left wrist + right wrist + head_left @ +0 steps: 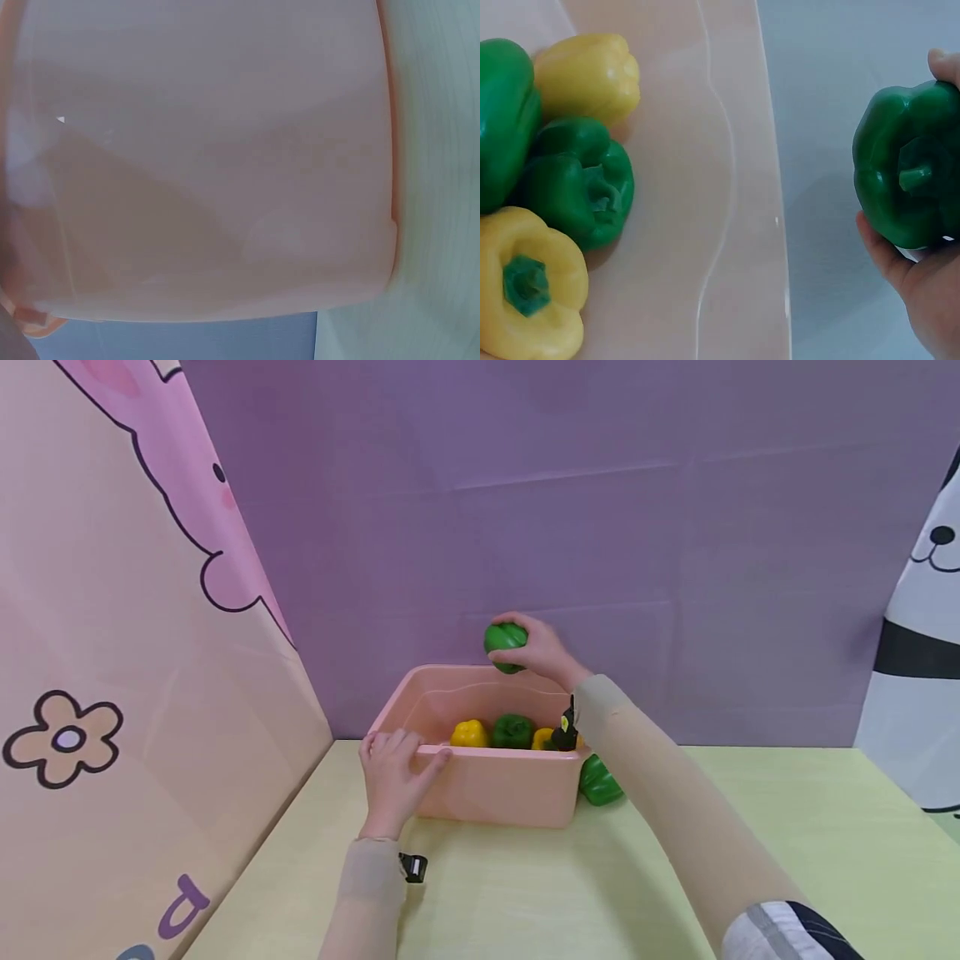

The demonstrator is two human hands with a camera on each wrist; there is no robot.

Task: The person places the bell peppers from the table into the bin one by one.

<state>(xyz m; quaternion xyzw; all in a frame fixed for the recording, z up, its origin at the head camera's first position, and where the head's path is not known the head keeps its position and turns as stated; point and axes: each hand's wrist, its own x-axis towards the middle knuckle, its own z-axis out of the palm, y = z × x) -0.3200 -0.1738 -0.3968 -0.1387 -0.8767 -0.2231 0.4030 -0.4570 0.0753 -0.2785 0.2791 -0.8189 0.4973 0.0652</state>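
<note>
My right hand [538, 652] grips a green bell pepper [506, 645], held up over the far rim of a pink plastic bin [495, 785]. In the right wrist view the thumb and fingers wrap around that pepper, its stem facing the camera. My left hand [393, 774] holds the bin's near left rim, fingers over the edge and thumb along it. Inside the bin lie a yellow bell pepper [589, 79], a second yellow one [532, 289] and green bell peppers [581, 180]. The left wrist view shows mostly the bin's outer wall [210, 165].
Another green bell pepper [600, 781] rests on the pale wooden table [510, 893], by the bin's right side. A purple backdrop [570, 527] rises behind the bin. A printed panel [150, 677] stands along the left side, and a white one [907, 693] on the right.
</note>
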